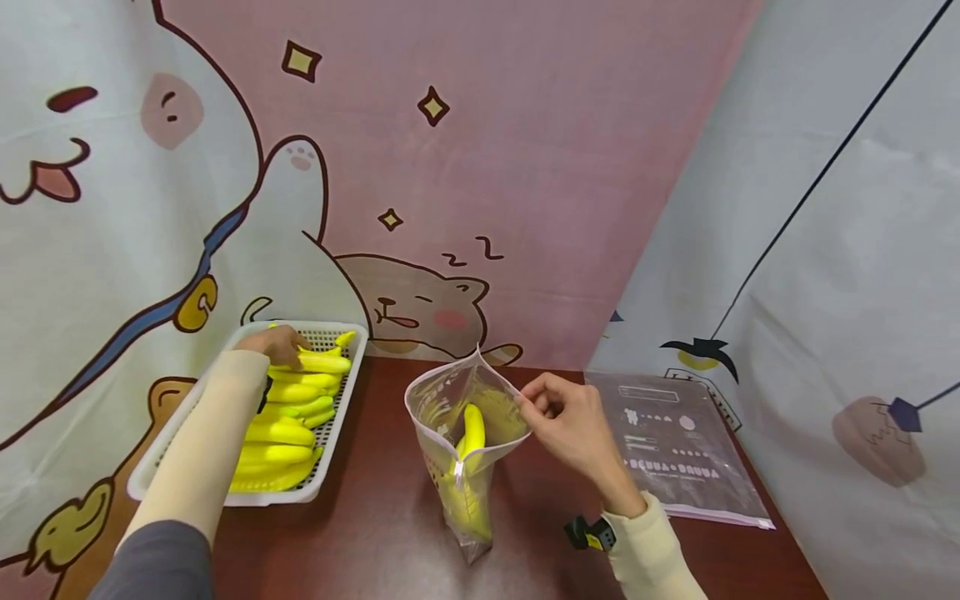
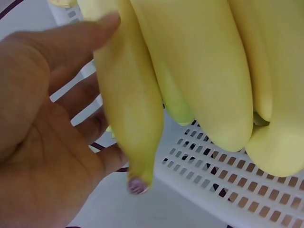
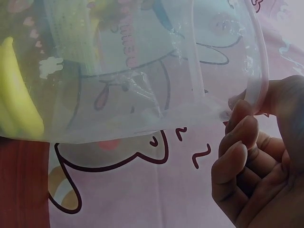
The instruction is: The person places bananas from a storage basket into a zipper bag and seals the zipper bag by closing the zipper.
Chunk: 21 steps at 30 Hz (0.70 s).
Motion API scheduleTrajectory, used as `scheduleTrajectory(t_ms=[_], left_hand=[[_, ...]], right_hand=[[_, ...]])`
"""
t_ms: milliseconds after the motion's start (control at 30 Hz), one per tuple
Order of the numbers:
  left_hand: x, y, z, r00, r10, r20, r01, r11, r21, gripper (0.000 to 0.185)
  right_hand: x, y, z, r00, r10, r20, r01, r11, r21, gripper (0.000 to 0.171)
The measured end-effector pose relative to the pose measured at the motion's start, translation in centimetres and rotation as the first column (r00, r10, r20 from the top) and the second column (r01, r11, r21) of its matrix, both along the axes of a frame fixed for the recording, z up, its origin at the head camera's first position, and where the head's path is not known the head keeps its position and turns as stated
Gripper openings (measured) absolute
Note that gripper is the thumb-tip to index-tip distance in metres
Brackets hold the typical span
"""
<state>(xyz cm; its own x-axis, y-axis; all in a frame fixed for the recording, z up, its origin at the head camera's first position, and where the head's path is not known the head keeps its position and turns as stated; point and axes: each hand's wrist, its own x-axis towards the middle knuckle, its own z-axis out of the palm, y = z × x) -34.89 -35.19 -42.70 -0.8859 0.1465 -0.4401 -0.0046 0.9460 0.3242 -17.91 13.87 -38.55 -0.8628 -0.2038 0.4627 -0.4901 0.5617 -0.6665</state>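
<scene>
Left hand (image 1: 273,343): grips banana (image 2: 128,95), basket (image 1: 262,499) beneath
Right hand (image 1: 566,421): pinches bag (image 1: 444,454) rim
Banana: picking step, it seems
Bag mouth: next move likely needs it wide

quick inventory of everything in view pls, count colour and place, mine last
basket: one, white, table's left side
loose bananas: several, overlapping, yellow with some green, in the basket
open bag: one, clear with pale pink rim, mid-table
bagged banana: at least one, yellow, inside the open bag
flat bag: one, see-through with pink print, table's right
table: one, reddish brown, underneath
cartoon backdrop: count unclear, pink and white, around the table
wrist devices: two, black, one per wrist
sleeves: two, cream; left has dark grey above
left hand: one, gripping a banana in the basket
right hand: one, pinching the open bag's rim
</scene>
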Motion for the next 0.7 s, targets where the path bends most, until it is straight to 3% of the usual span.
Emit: scheduleTrajectory(t_ms=[133, 433, 700], left_hand=[[0.1, 0.1, 0.0, 0.999, 0.041, -0.005, -0.041, 0.999, 0.000, 0.048], [0.3, -0.1, -0.1, 0.993, -0.022, -0.116, 0.022, 1.000, -0.005, 0.043], [1.2, -0.5, 0.7, 0.983, 0.000, -0.185, 0.010, 0.999, 0.053, 0.050]], right_hand=[[0.0, -0.1, -0.1, 1.000, -0.001, -0.001, 0.001, 1.000, 0.001, 0.009], [0.1, -0.1, -0.1, 1.000, 0.008, -0.004, -0.008, 1.000, -0.002, 0.010], [0.0, -0.1, -0.2, 1.000, 0.008, -0.024, -0.008, 1.000, 0.000, 0.011]])
